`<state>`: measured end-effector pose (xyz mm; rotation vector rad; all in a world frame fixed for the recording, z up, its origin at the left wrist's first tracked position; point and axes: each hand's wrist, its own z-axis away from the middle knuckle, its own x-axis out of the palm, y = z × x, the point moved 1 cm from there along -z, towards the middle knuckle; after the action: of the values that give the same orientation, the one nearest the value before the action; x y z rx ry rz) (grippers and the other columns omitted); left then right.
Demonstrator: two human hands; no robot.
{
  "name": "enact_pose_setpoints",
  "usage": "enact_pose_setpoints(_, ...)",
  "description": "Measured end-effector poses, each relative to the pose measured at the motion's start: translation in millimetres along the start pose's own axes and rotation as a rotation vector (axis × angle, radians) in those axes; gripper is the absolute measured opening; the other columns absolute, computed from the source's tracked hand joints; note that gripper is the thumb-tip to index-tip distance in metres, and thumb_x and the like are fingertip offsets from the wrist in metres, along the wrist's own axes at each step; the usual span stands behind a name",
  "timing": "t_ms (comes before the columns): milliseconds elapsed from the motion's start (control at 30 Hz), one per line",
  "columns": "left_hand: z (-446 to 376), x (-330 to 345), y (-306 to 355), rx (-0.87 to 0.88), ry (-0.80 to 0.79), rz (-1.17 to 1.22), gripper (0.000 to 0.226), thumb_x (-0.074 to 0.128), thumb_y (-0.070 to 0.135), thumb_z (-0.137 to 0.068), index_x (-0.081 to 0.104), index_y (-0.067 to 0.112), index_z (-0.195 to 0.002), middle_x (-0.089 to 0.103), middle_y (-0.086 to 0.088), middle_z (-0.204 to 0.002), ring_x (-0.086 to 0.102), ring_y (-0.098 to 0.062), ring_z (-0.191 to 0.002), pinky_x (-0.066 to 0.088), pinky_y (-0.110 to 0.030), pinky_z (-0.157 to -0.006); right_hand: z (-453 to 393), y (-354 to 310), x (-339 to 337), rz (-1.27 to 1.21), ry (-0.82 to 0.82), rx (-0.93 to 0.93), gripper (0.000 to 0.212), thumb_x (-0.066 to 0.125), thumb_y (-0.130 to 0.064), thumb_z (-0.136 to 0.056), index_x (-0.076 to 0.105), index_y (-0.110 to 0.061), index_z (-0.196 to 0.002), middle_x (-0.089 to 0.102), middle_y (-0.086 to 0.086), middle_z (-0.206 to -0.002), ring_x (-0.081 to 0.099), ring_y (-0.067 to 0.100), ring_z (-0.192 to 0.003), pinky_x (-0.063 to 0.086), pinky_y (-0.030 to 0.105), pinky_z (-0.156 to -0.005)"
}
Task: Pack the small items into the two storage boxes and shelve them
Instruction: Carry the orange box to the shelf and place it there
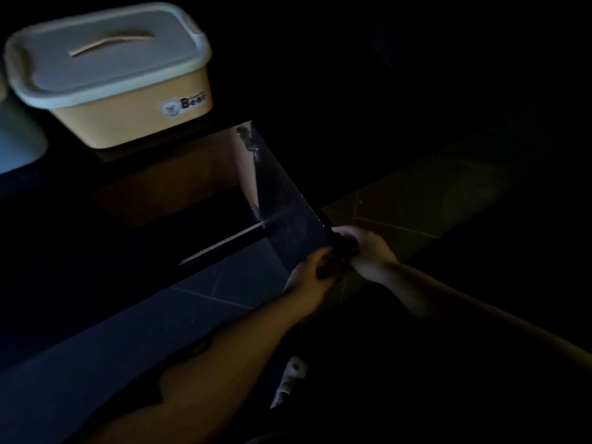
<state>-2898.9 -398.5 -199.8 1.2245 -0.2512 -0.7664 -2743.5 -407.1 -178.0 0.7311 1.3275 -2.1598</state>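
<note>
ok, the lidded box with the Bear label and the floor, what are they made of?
Box: looks like moulded plastic, matte tan body with rounded corners. Its lid is pale grey, probably plastic too, with a moulded rim and slot handle. Floor: likely tile, going by the straight grout lines; too dark to judge the finish.

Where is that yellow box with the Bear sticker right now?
In the head view, the yellow box sits lid-on at the upper left on a dark shelf top, beside a pale box at the left edge, well above both hands.
</note>
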Motion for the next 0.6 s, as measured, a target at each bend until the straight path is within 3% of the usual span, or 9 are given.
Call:
enact_pose_setpoints(100, -7, 4, 4, -0.013, -0.008, 0.034, 0.05, 0.063, 0.021, -0.09, 0.045, 0.031, -0.135, 0.058, 0.002, -0.126, 0.055, -0.012, -0.114, 0.046, -0.033, -0.098, 1, 21, -21, 0.034, 0.078, 0.019, 0.052, 0.063, -0.006, -0.088, 0.048, -0.017, -0.136, 0.052, 0.003, -0.137, 0.048, 0.02, -0.127, 0.038, 0.035, -0.106)
enact_pose_setpoints(200, -13, 3, 6, 0.005, -0.028, 0.04, 0.051, 0.064, 0.02, -0.089, 0.045, 0.031, -0.135, 0.057, 0.007, -0.117, 0.056, -0.006, -0.105, 0.047, -0.016, -0.083, 1, 31, -31, -0.077, 0.109, 0.03, 0.052, 0.065, 0.0, -0.084, 0.052, -0.016, -0.132, 0.054, 0.003, -0.133, 0.049, 0.02, -0.125, 0.04, 0.027, -0.1)
enact_pose_setpoints(267, -16, 0, 8, 0.016, -0.021, 0.039, 0.05, 0.065, 0.016, -0.089, 0.047, 0.029, -0.133, 0.057, 0.008, -0.113, 0.056, 0.0, -0.097, 0.045, -0.006, -0.074, 0, 30, -31, -0.13, 0.062, 0.023, 0.052, 0.065, -0.001, -0.085, 0.053, -0.02, -0.131, 0.055, -0.004, -0.129, 0.051, 0.014, -0.123, 0.042, 0.014, -0.091)
enact_pose_setpoints(333, -18, -8, 11, 0.016, 0.005, 0.038, 0.048, 0.066, 0.016, -0.088, 0.049, 0.029, -0.131, 0.057, 0.008, -0.113, 0.056, 0.002, -0.096, 0.046, -0.007, -0.075, -2, 22, -28, -0.149, 0.078, -0.017, 0.051, 0.065, -0.005, -0.086, 0.053, -0.026, -0.131, 0.054, -0.012, -0.126, 0.05, 0.006, -0.12, 0.038, 0.005, -0.081)
enact_pose_setpoints(433, -17, -31, 11, -0.001, 0.079, 0.039, 0.045, 0.066, 0.016, -0.088, 0.051, 0.03, -0.128, 0.06, 0.004, -0.118, 0.058, -0.007, -0.106, 0.048, -0.019, -0.086, -6, -1, -19, -0.239, 0.122, -0.069, 0.048, 0.063, -0.009, -0.088, 0.054, -0.03, -0.131, 0.054, -0.013, -0.126, 0.05, -0.006, -0.113, 0.037, -0.001, -0.079)
enact_pose_setpoints(467, -15, -42, 10, -0.006, 0.116, 0.051, 0.044, 0.066, 0.015, -0.088, 0.051, 0.03, -0.126, 0.061, 0.003, -0.117, 0.059, -0.009, -0.107, 0.048, -0.017, -0.085, -9, -10, -15, -0.252, 0.136, -0.087, 0.047, 0.064, -0.01, -0.088, 0.055, -0.031, -0.129, 0.054, -0.013, -0.124, 0.05, -0.01, -0.108, 0.035, -0.003, -0.078)
enact_pose_setpoints(600, 4, -100, -1, -0.014, 0.314, 0.004, 0.042, 0.065, 0.013, -0.088, 0.053, 0.026, -0.126, 0.063, 0.009, -0.107, 0.061, -0.007, -0.101, 0.043, -0.005, -0.076, -27, -58, 3, -0.25, 0.097, -0.166, 0.045, 0.064, -0.014, -0.088, 0.058, -0.033, -0.127, 0.055, -0.008, -0.128, 0.049, 0.002, -0.117, 0.037, 0.012, -0.09)
